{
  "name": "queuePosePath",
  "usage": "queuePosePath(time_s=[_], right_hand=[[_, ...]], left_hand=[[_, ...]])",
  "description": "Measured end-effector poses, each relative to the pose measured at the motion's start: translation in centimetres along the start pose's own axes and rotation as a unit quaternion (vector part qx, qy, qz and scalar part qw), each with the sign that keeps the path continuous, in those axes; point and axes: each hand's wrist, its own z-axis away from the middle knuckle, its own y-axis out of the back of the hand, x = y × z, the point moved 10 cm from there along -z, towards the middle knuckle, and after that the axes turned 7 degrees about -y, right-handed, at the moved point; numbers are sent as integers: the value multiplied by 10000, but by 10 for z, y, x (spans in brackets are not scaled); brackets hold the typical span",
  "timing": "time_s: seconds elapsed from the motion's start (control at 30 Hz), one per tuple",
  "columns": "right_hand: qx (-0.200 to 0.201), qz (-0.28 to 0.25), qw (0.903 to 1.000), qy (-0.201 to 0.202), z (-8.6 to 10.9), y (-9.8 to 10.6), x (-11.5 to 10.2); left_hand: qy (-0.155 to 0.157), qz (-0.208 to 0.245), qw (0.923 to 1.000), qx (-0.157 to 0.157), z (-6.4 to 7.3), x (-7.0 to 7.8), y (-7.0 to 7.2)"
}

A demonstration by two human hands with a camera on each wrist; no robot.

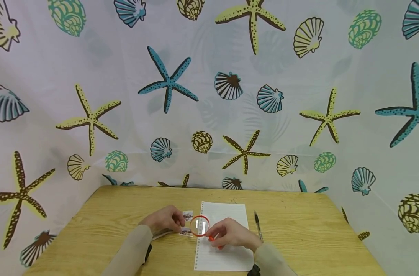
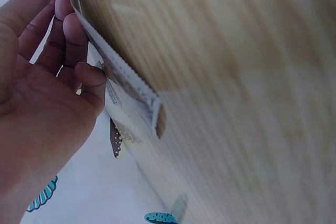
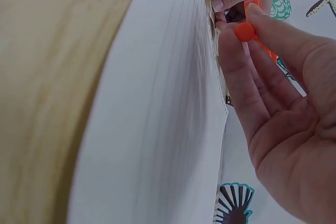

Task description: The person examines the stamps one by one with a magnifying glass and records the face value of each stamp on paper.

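My right hand (image 1: 230, 233) pinches the handle of a red-rimmed magnifying glass (image 1: 208, 233); in the right wrist view its orange-red handle end (image 3: 245, 32) sits between thumb and fingertips. The lens is over the left edge of a lined loose-leaf sheet (image 1: 223, 253). Left of the lens, my left hand (image 1: 165, 219) holds a thin strip of perforated-edged paper, like stamps (image 2: 123, 74), by one end, while the other end trails back above the table. Beside these fingers lie small printed pictures, one stamp-like piece (image 1: 187, 215) farther back and another (image 1: 186, 232) nearer.
A black pen (image 1: 257, 226) lies just right of the sheet. Everything rests on a wood-grain table (image 1: 306, 230). A white curtain (image 1: 202, 119) with shells and starfish hangs behind and along both sides.
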Motion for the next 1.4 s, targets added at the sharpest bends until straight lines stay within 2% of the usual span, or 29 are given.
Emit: queuePosePath(time_s=[0.43,0.9,1.4], right_hand=[[59,576,9983,49,-11,-14,-8],[-158,430,9989,76,-14,-24,-18],[-179,373,9991,57,-18,-31,-22]], left_hand=[[-168,-60,9998,-112,-1,1,-2],[-85,-259,9996,-82,-2,1,-1],[-132,-555,9983,-81,-1,2,-1]])
